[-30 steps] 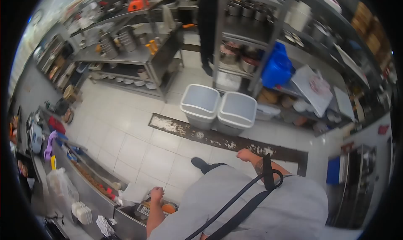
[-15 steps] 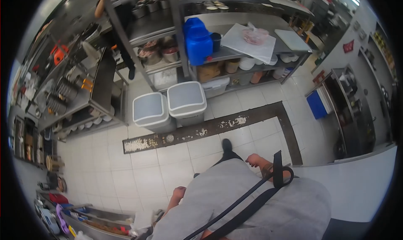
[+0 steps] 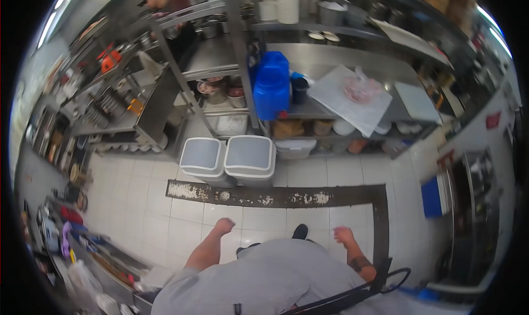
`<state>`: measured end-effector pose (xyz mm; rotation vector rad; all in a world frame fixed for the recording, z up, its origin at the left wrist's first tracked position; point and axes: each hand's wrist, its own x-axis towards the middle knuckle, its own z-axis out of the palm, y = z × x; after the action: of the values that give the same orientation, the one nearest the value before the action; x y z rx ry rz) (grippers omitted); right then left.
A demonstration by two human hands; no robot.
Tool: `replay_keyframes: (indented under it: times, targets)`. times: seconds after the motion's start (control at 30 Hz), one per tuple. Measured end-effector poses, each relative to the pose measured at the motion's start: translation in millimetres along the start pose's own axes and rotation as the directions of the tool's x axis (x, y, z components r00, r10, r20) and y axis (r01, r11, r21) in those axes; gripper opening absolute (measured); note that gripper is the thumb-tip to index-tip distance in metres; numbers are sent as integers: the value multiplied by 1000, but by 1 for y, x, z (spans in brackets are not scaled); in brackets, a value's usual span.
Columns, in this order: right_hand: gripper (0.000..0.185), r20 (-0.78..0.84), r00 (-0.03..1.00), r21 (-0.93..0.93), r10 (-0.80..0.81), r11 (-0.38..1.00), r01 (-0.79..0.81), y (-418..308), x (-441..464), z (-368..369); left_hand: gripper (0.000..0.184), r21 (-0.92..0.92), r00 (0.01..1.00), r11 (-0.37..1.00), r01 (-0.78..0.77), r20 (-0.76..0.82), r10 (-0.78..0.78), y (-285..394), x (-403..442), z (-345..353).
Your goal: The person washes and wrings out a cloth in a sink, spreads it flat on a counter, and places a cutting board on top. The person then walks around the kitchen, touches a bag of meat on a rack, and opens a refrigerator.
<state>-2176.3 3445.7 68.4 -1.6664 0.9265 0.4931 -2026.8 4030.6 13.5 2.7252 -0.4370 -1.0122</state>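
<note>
Over the tiled floor, my left hand hangs out in front of my body with its fingers curled in, and nothing shows in it. On the other side my right hand is held low, its fingers loosely bent and a little apart, with nothing visible in it. Neither hand touches anything. A brown floor strip with worn white patches lies just ahead of both. Beyond it stand two white bins with grey lids, the left bin and the right bin.
A steel counter holds a blue jug, a white sheet and a plastic bag with pinkish contents. Behind the steel rack stands another person. A blue box stands at right, a steel table at left.
My view has turned right and lifted, and the floor strip now runs nearly level. My left arm has swung forward and out. My right hand stands further out from my body.
</note>
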Motion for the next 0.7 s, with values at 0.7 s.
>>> replay_keyframes:
  times: [0.7]
  targets:
    - [29,404,825,-486,-395,672,559,-71,51,-106,25,50,953,977,209,213,-215,50,-53,55]
